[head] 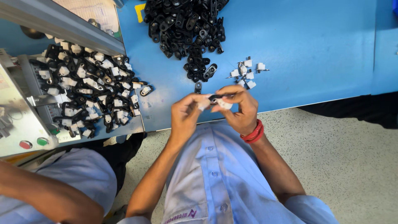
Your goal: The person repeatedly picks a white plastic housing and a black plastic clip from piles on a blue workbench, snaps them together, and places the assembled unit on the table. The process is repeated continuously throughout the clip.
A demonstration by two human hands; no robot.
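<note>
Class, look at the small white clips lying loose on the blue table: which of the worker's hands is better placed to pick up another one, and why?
Probably the right hand. The white clips lie just beyond it, on its own side, while the left hand would have to cross over. Both hands pinch the small black and white part.

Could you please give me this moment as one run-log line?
left hand: pinching white piece | right hand: holding small black-and-white part | black clips: piled on blue table

Black clip pile (pixel 184 29) cut off above
</note>
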